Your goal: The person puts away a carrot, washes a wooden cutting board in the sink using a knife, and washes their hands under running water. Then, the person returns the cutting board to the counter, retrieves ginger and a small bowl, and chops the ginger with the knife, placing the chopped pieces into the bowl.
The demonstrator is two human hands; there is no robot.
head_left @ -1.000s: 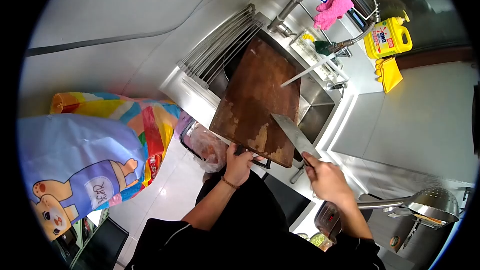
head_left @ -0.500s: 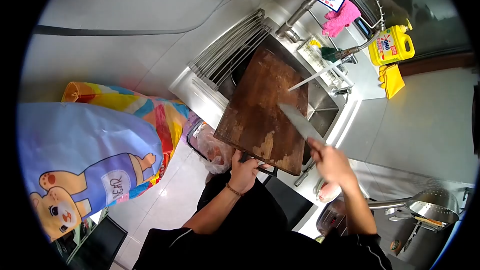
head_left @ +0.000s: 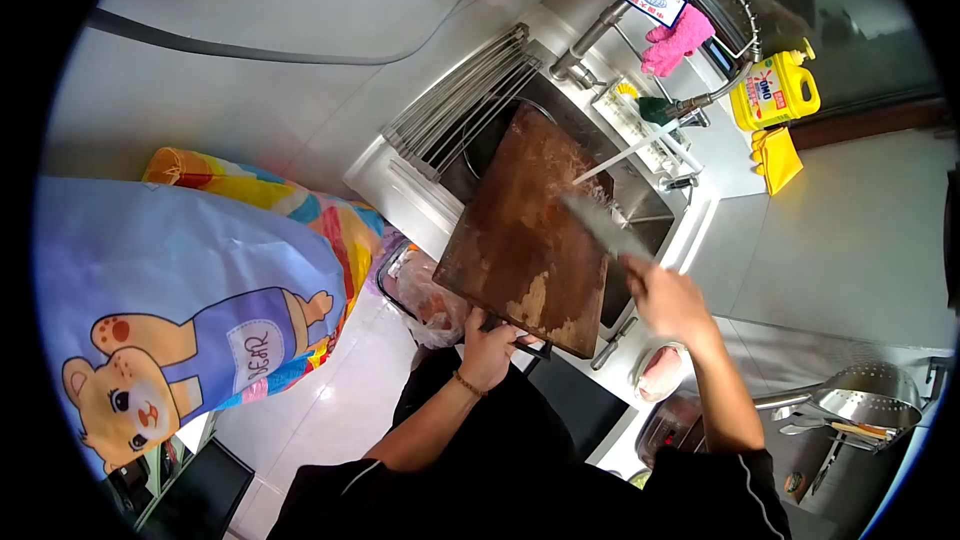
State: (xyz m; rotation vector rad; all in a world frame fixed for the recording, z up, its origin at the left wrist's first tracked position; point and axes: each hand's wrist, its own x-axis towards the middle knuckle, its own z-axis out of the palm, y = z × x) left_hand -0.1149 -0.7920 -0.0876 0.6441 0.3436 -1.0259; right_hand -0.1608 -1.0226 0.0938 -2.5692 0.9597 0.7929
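Note:
A worn brown wooden cutting board [head_left: 520,230] lies slanted across the sink [head_left: 645,215]. My left hand [head_left: 488,352] is closed around the dark handle at its near edge. In my right hand [head_left: 668,302] is a kitchen knife [head_left: 600,225], its handle mostly covered by my fingers. The broad blade, blurred a little, is over the board's right side, near where water from the faucet [head_left: 695,105] splashes. Whether the blade touches the board I cannot tell.
A metal drying rack [head_left: 465,105] covers the sink's left end. Right of my right hand, a piece of meat sits in a dish [head_left: 660,372]. A yellow detergent bottle [head_left: 775,90] stands behind the sink. A bagged bin [head_left: 430,295] is below the board's left edge.
The knife has stayed over the board's right side, its blade now turned somewhat differently. Water now splashes near the board's right edge. My left hand keeps its hold.

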